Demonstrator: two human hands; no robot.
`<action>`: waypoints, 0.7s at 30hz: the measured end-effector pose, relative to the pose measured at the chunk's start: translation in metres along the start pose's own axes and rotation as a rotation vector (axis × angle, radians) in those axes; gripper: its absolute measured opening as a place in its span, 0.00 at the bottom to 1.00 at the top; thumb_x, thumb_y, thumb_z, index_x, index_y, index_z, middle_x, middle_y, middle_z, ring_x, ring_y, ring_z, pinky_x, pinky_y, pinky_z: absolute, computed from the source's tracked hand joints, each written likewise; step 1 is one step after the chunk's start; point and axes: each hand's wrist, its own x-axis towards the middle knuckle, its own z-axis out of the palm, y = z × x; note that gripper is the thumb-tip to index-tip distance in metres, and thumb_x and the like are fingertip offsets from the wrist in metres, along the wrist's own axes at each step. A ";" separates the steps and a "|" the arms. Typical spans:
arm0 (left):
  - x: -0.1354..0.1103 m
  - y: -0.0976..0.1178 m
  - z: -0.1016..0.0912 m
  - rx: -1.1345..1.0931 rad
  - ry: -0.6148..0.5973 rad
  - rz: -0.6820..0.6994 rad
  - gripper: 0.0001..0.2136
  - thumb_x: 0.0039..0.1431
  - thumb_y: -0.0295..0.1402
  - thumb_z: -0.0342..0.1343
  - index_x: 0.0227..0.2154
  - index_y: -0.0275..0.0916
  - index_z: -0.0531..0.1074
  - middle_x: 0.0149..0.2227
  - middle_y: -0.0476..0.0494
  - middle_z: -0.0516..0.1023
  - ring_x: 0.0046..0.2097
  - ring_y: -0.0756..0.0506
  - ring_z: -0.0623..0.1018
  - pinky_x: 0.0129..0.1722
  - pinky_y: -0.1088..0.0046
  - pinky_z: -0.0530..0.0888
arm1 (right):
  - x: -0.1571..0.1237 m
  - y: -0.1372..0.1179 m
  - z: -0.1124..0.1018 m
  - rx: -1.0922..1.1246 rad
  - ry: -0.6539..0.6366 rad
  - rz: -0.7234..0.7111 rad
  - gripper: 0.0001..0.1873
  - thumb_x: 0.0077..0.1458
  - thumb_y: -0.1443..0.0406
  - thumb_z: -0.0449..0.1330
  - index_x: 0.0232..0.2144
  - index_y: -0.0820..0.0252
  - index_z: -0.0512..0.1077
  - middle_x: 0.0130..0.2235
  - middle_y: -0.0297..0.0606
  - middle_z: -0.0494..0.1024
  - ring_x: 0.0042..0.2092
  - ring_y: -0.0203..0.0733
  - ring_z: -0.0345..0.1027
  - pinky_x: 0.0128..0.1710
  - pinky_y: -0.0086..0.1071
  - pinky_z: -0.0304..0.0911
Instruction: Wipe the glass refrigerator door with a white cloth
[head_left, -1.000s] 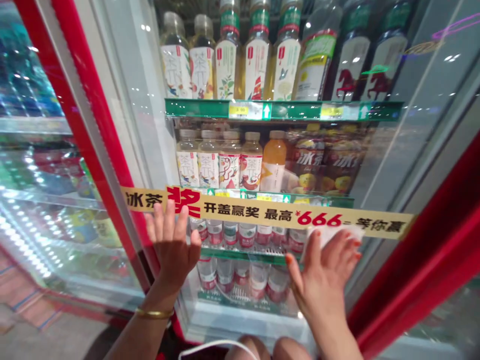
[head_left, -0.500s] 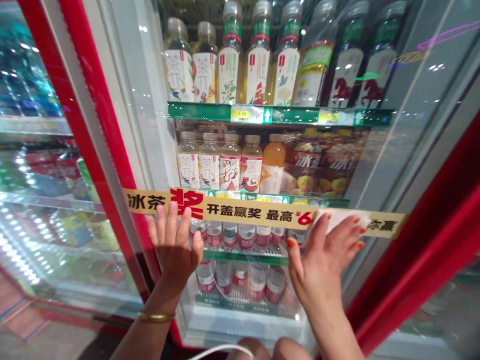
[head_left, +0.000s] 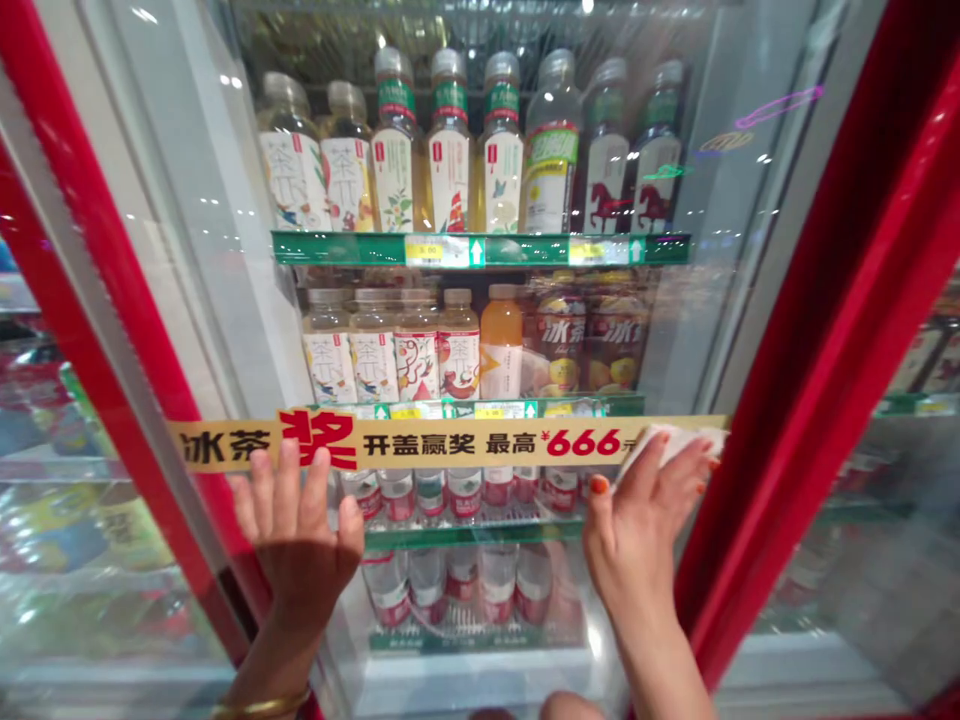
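Spanning a red-framed glass cooler door, a glossy yellow printed strip crosses the glass in front of plastic tea bottles on green-edged shelves. The left hand, with a thin gold bangle at its wrist, lies flat on the glass, its fingers spread wide over the strip's lower edge. The right hand, fingers slightly parted, presses a soft white tissue against the strip's right end.

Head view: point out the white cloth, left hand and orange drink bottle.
white cloth (head_left: 670, 445), head view, exposed middle of the cloth
left hand (head_left: 296, 530), head view, back of the hand
orange drink bottle (head_left: 501, 318), head view, orange upper body
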 end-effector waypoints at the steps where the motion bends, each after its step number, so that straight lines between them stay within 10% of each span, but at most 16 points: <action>1: 0.000 -0.001 0.001 -0.002 0.001 -0.007 0.43 0.65 0.33 0.59 0.80 0.56 0.51 0.83 0.45 0.51 0.83 0.28 0.51 0.80 0.27 0.51 | 0.003 -0.002 0.000 0.009 0.004 0.019 0.47 0.77 0.49 0.47 0.82 0.51 0.25 0.82 0.45 0.14 0.82 0.78 0.16 0.70 0.91 0.42; 6: 0.006 -0.003 -0.007 -0.017 0.022 -0.004 0.41 0.66 0.33 0.59 0.80 0.57 0.54 0.82 0.44 0.55 0.82 0.30 0.55 0.81 0.30 0.53 | -0.034 -0.084 0.029 0.134 -0.155 -0.357 0.59 0.66 0.39 0.62 0.83 0.48 0.37 0.85 0.44 0.36 0.84 0.71 0.25 0.79 0.73 0.44; 10: 0.012 0.038 -0.031 -0.179 -0.011 -0.095 0.32 0.71 0.35 0.50 0.76 0.63 0.61 0.79 0.52 0.63 0.81 0.35 0.61 0.83 0.37 0.53 | -0.062 -0.118 0.043 0.217 -0.266 -0.480 0.58 0.66 0.42 0.62 0.83 0.55 0.39 0.83 0.46 0.47 0.84 0.62 0.33 0.82 0.60 0.45; 16: 0.011 0.106 -0.014 -0.500 -0.301 0.327 0.35 0.77 0.42 0.36 0.83 0.43 0.38 0.84 0.46 0.42 0.83 0.44 0.49 0.84 0.60 0.52 | -0.054 -0.074 0.029 0.282 -0.389 -0.651 0.61 0.63 0.53 0.62 0.81 0.74 0.32 0.82 0.66 0.41 0.84 0.64 0.35 0.77 0.58 0.57; 21: 0.014 0.083 0.005 -0.318 -0.224 0.359 0.35 0.75 0.47 0.49 0.81 0.53 0.48 0.82 0.56 0.52 0.83 0.48 0.48 0.83 0.67 0.40 | -0.025 0.007 -0.001 0.226 -0.075 -0.743 0.56 0.61 0.60 0.58 0.82 0.69 0.37 0.84 0.51 0.39 0.84 0.57 0.35 0.82 0.57 0.46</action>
